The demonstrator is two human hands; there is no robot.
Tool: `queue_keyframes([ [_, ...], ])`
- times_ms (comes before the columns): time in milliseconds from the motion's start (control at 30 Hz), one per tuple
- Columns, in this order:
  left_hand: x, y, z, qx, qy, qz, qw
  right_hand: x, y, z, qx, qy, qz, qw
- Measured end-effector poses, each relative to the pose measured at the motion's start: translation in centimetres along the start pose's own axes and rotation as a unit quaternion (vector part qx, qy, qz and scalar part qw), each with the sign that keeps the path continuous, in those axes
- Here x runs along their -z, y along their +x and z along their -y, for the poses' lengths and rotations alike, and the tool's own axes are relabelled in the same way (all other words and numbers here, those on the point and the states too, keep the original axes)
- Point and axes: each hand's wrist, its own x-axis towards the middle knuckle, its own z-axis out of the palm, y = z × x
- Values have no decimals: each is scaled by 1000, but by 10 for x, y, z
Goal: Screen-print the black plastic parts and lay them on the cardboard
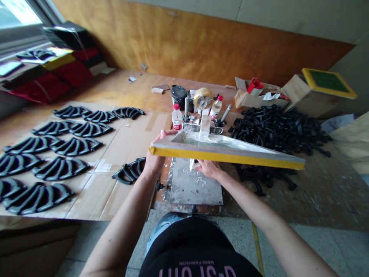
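Note:
My left hand (157,154) grips the left corner of a yellow-edged frame (230,156), which is tilted up above a metal base plate (196,188). Beneath the frame, my right hand (207,168) reaches to a small whitish fixture (192,163) on the plate; the frame's edge partly covers this spot, and what its fingers hold, if anything, is too small to name. A clamp (205,125) stands at the frame's far side. Left of the plate, a curved black part (131,171) lies on cardboard.
Rows of black fan-shaped groups (62,168) lie on the cardboard (100,192) at left. A heap of black parts (273,127) sits at right, near an open box (245,99). Behind the clamp are bottles (177,117), a tape roll (202,98) and a dark tub (178,96).

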Motion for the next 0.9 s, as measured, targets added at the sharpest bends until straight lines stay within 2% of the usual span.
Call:
queue_keyframes([
  [100,-5,3,-3,4,16,-4,1000,-3,-5,9,29,-23,10,999],
  [233,-7,-1,0,-33,19,-27,999,0,-25,14,48,-23,4,999],
  [400,-7,0,5,-49,12,-30,998,1,-32,22,168,32,-12,985],
  [567,-3,4,9,-20,3,-11,1000,-6,-9,26,99,28,-49,993],
  [700,-3,2,10,-27,11,-4,1000,-3,-21,32,136,117,19,983],
  [767,-3,-1,11,-38,7,-5,999,7,-38,25,98,155,18,983],
  [833,-1,-8,11,-17,-7,-4,1000,22,-54,4,-7,138,-42,990],
  [900,4,-19,12,36,-9,6,999,41,-64,-30,-105,96,-109,984],
])
